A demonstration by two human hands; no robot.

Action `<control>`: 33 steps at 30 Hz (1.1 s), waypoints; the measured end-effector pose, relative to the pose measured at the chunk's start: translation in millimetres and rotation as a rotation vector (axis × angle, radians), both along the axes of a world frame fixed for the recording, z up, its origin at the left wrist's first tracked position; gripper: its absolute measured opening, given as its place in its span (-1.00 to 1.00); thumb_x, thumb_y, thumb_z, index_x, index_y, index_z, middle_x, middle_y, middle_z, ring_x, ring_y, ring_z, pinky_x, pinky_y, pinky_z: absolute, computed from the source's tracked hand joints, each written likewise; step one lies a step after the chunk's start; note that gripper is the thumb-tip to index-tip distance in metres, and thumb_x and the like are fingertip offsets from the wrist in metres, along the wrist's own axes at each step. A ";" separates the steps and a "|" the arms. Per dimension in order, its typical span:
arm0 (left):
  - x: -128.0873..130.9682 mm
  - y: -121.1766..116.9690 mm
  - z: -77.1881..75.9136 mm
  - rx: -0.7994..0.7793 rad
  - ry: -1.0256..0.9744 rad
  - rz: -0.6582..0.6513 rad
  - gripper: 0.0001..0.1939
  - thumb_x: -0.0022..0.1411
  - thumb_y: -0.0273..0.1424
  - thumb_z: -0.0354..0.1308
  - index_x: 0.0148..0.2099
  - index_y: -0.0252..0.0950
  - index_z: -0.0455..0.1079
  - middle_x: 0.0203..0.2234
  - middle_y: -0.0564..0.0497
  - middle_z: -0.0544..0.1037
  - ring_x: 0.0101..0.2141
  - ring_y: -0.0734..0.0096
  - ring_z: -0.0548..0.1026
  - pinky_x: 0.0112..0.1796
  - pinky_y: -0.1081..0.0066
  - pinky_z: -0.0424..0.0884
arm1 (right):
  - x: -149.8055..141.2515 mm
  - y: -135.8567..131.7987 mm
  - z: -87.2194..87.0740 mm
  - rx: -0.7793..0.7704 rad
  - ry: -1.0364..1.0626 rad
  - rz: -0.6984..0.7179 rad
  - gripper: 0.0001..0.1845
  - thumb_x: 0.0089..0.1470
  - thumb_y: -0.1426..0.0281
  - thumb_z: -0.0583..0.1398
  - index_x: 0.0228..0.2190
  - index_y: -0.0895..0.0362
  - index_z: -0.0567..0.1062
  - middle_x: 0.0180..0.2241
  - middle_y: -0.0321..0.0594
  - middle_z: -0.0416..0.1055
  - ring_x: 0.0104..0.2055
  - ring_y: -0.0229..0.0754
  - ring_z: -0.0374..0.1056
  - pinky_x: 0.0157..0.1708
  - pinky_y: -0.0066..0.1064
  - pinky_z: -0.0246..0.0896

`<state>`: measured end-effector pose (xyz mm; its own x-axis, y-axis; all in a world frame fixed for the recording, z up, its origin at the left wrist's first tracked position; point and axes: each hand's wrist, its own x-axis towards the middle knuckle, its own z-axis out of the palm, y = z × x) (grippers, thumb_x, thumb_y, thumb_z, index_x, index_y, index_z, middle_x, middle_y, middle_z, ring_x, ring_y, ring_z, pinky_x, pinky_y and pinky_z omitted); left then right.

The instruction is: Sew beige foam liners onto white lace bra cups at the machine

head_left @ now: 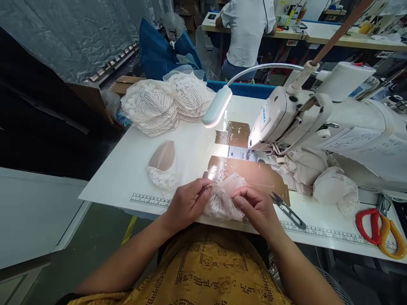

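A pale lace piece (222, 201) lies bunched at the table's front edge between my hands. My left hand (190, 201) pinches its left side between thumb and fingers. On the other side, my right hand (254, 207) grips the lace with thumb and forefinger. Left of my left hand lies a bra cup (163, 156) with a beige lining and white lace below it. Thread snips (288, 212) rest just right of my right hand. Beyond the lace stands a white sewing machine (286, 114), its needle area lit by a lamp (218, 106).
Stacked white lace cups (168, 99) stand at the back left of the table (114, 169). More pale pieces (333, 186) are heaped beneath the machine arm. Red-and-orange-handled scissors (380, 228) lie at the right edge. Brown tape (254, 173) covers the machine bed. A person (248, 34) sits at a far table.
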<state>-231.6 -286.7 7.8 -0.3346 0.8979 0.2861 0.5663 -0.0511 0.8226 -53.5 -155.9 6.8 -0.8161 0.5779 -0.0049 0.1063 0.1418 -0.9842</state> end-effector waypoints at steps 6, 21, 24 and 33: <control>-2.3 -6.7 23.1 0.177 0.049 -0.312 -0.82 0.34 -0.50 -0.02 -0.16 -0.25 0.40 -0.35 -0.01 0.52 -0.20 0.33 0.48 0.01 0.25 0.35 | -4.6 0.7 1.7 0.134 0.003 -0.051 -0.55 0.30 0.14 -0.01 -0.36 0.08 0.58 -0.38 -0.24 0.49 -0.27 -0.17 0.37 -0.26 -0.39 0.18; 9.7 12.7 4.5 0.098 -0.181 0.094 -0.78 0.38 -0.35 -0.02 -0.31 -0.31 0.32 -0.54 0.11 0.30 -0.52 0.54 0.25 -0.47 0.51 0.23 | 3.2 6.8 10.5 0.041 -0.021 0.470 -0.74 0.12 0.18 0.22 -0.45 0.11 0.49 -0.32 -0.24 0.42 -0.26 -0.14 0.34 -0.20 -0.33 0.24; 9.4 11.2 5.0 0.114 -0.153 0.060 -0.79 0.38 -0.38 -0.02 -0.32 -0.31 0.31 -0.56 0.13 0.29 -0.55 0.56 0.23 -0.50 0.53 0.21 | 8.6 12.6 8.1 -0.009 0.015 0.319 -0.72 0.02 0.14 0.29 -0.34 0.08 0.48 -0.16 -0.18 0.41 -0.17 -0.13 0.34 -0.16 -0.32 0.26; 15.0 16.2 8.6 0.098 -0.264 -0.110 -0.77 0.35 -0.36 0.03 -0.37 -0.32 0.33 -0.59 0.12 0.30 -0.57 0.59 0.22 -0.53 0.54 0.17 | -7.8 -0.4 4.3 -0.344 -0.002 0.205 -0.74 0.06 0.18 0.28 -0.47 0.11 0.47 -0.49 -0.32 0.38 -0.45 -0.30 0.25 -0.42 -0.46 0.18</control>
<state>-216.6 -270.6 16.4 -0.3115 0.9050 0.2897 0.3204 -0.1870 0.9286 -61.4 -156.2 11.1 -0.9140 0.3676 -0.1718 0.1122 -0.1779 -0.9776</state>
